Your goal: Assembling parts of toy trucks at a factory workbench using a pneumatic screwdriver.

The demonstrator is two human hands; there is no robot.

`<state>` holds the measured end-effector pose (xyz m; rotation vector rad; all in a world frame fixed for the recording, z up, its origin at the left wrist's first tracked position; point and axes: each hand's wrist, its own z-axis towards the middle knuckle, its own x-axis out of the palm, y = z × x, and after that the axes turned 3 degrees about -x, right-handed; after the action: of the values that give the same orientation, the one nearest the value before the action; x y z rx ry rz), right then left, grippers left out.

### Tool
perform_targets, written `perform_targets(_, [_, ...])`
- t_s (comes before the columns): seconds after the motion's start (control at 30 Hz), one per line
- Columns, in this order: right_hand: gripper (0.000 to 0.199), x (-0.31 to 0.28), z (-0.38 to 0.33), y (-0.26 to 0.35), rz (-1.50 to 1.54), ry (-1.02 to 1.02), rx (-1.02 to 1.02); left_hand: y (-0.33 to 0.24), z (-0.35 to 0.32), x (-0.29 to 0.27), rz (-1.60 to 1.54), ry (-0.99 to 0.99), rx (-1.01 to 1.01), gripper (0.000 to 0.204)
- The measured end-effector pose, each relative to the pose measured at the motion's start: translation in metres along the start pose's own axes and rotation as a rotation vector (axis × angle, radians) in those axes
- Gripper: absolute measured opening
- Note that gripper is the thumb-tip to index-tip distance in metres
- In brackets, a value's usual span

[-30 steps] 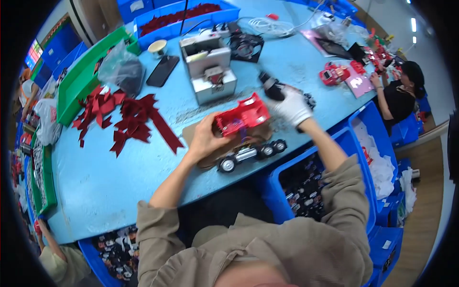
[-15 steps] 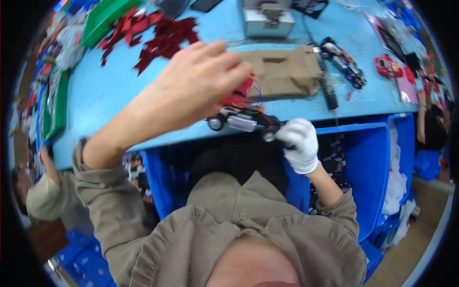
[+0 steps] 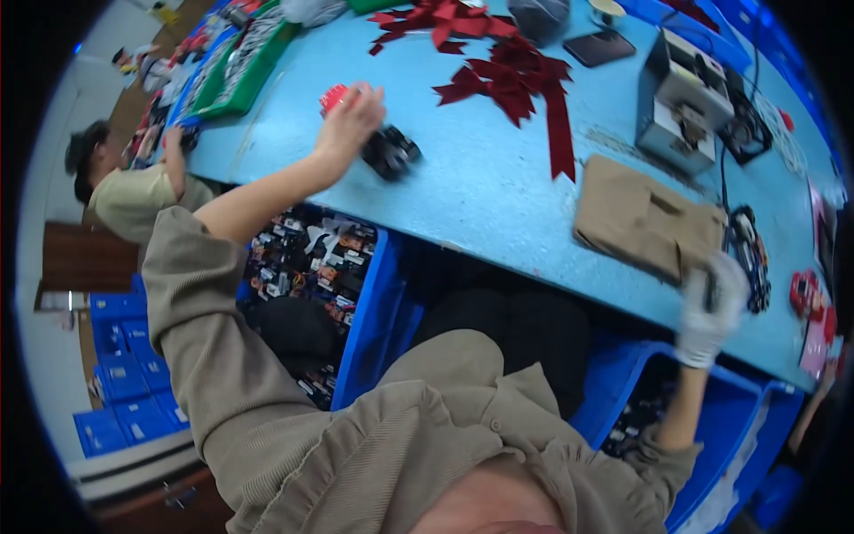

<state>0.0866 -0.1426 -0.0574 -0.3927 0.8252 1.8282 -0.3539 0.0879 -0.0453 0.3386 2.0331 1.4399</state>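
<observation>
One toy car (image 3: 384, 147), red shell over black wheeled chassis, upper centre-left of frame, on blue table (image 3: 498, 196). Left hand (image 3: 349, 120) on top of it, fingers curled over the red shell; grip looks closed. Judged: one car assembled and being set aside at far left; more left to do. Right hand (image 3: 709, 307), white glove, right of frame at table edge, fingers wrapped round a dark object; kind not clear. Just beside it: one tan pad (image 3: 645, 218), one black chassis (image 3: 749, 258). Further count: one grey machine (image 3: 680, 107), one heap of red ribbons (image 3: 498, 62), one phone (image 3: 599, 47), two blue bins (image 3: 374, 311) of parts below the table.
</observation>
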Motion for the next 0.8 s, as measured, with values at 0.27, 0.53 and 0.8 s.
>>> perform_targets(0.27, [0.064,-0.097,-0.087,-0.291,0.231,0.2,0.665,-0.043,0.005,-0.035,-0.693,-0.336,0.006,0.036])
perform_targets(0.53, [0.055,-0.105,-0.048,-0.223,-0.03,0.361,0.614,-0.049,0.031,-0.156,-1.31,-0.583,0.353,0.033])
perform_targets(0.8, [0.024,-0.137,0.03,-0.112,-0.625,0.105,0.138,-0.12,0.109,-0.328,-2.192,-0.551,0.728,0.049])
